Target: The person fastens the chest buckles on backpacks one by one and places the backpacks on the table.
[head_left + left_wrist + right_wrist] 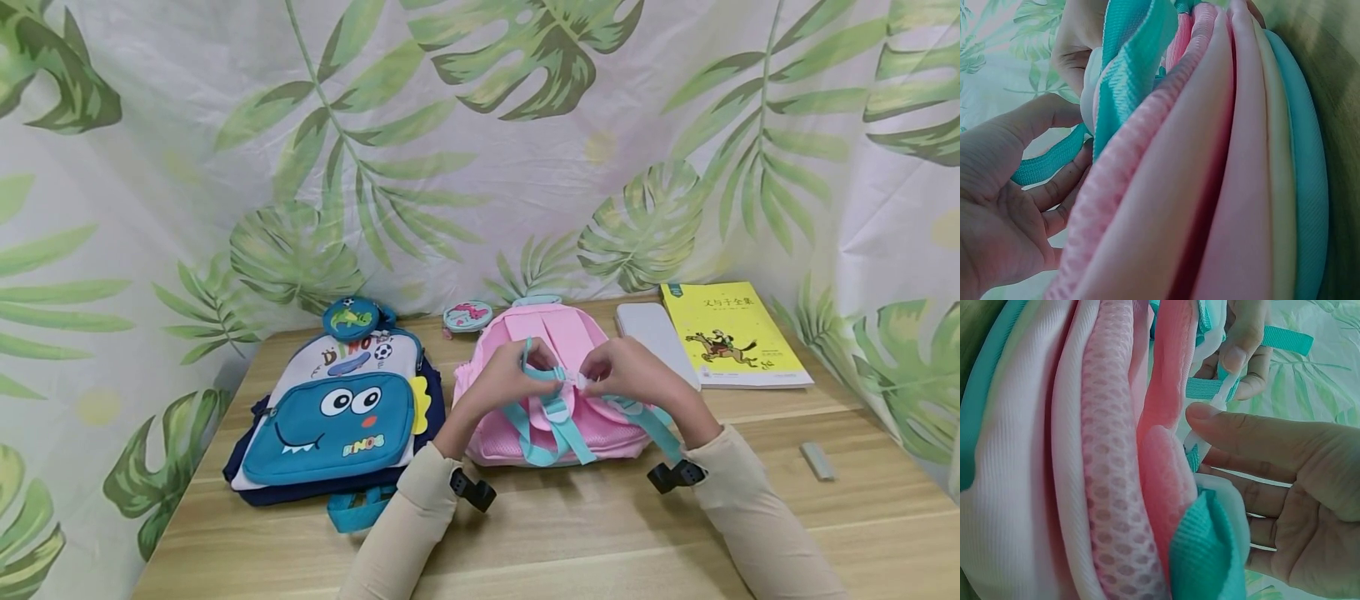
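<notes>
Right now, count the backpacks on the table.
2: the dinosaur backpack on the left of the table, and the pink backpack to its right.

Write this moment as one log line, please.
left hand: pinches white buckle | right hand: pinches its other end | pink backpack: under hands | dinosaur backpack: left of it

Leaf-print cloth backdrop [525, 183] behind a wood-grain tabletop [570, 542].
Before me, pale, creased fabric runs behind and along both sides, printed with green fronds [813, 104], split leaves [558, 71] and faint yellow spots [600, 147]; soft light lies across the light-brown wood.
</notes>
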The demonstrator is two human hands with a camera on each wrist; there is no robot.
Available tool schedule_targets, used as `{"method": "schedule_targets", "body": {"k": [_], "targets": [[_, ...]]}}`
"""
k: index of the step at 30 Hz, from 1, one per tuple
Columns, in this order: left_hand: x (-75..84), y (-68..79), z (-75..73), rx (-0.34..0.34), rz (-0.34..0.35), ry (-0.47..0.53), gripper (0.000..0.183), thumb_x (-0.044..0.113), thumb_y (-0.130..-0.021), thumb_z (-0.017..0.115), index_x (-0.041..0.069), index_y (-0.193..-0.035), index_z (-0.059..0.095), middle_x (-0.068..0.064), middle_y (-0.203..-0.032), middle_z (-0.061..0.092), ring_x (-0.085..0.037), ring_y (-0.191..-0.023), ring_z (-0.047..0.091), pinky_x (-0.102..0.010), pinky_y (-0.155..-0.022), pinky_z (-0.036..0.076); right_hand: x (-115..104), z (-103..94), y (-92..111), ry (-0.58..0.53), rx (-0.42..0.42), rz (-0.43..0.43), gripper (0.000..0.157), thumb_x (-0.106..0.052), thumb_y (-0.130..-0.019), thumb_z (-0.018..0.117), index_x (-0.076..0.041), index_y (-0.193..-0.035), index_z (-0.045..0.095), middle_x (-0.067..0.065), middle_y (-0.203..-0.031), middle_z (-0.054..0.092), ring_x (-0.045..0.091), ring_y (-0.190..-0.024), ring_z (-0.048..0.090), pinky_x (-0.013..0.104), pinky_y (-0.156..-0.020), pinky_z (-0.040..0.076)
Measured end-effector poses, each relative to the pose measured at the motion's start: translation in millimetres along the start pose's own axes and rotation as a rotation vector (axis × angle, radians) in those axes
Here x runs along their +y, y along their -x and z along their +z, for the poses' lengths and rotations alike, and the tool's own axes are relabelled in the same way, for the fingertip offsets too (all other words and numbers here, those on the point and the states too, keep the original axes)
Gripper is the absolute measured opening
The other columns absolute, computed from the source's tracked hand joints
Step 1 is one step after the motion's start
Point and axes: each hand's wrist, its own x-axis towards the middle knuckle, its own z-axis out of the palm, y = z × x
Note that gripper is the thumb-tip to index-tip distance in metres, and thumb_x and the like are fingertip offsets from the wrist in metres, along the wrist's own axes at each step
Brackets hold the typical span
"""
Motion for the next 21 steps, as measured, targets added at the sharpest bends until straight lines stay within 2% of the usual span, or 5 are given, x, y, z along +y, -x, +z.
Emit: {"method": "schedule_targets", "body": {"k": [12,21], "targets": [[0.7,-0.3,2.2,0.017,-0.008,0.005,0.020,0.013,-0.082,0.084,0.010,-0.094,0.068,-0.005,-0.093,0.073,-0.005,-0.086,0.065,-0.021,-0.083,0.053,2.6,0.2,-1.1,-0.005,-0.033,-0.002,0.008,-0.008,-0.081,0.083,-0.006,-0.088,0.079,0.001,-0.081,0.075,0.009,-0.075,0.066,0.028,-0.071,0.057],[1.6,-0.1,2.8,0.001,-0.012,0.010,0.020,0.014,-0.082,0.085,0.010,-0.093,0.068,-0.004,-0.092,0.074,-0.006,-0.085,0.065,-0.021,-0.081,0.054,2.8,1.3,-1.2,-0.001,-0.026,-0.004,0.007,-0.008,-0.081,0.083,-0.007,-0.086,0.079,0.000,-0.079,0.075,0.009,-0.074,0.065,0.028,-0.070,0.056]]}}
